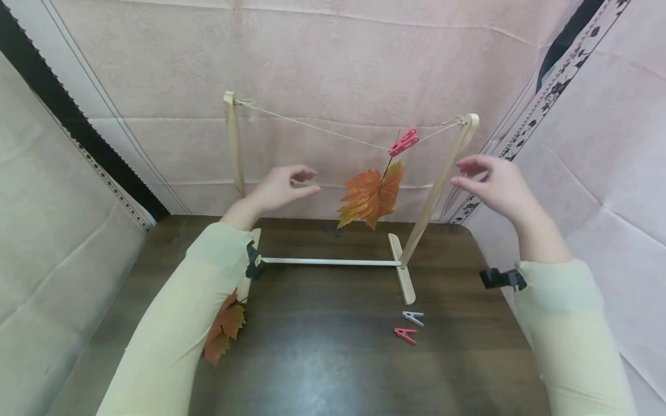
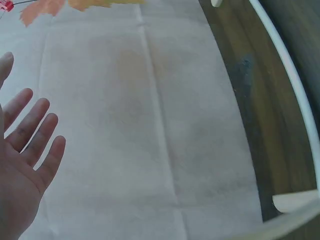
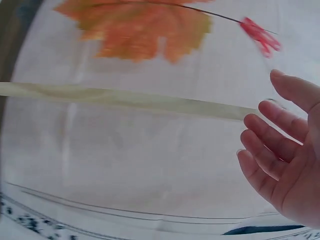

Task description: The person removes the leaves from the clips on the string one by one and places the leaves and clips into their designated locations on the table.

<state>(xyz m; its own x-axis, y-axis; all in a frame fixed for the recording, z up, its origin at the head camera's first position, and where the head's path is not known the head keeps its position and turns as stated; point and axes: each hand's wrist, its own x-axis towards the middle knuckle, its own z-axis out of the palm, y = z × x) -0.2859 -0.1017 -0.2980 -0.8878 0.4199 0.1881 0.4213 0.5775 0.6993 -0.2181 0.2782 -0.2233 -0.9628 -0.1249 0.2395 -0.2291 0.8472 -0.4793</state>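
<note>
Pale sleeves [image 1: 169, 332] end in my left hand [image 1: 278, 188] and right hand [image 1: 494, 182], both released, either side of the hanging leaf [image 1: 368, 195]; above it, a pink clothespin [image 1: 404, 142] clips its stem to the string [image 1: 312, 125].

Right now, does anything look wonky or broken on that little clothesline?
Only a little wonky: the upper pink clothespin sits tilted on the string, which dips there instead of running straight. An orange leaf hangs beneath it. I see nothing broken.
</note>
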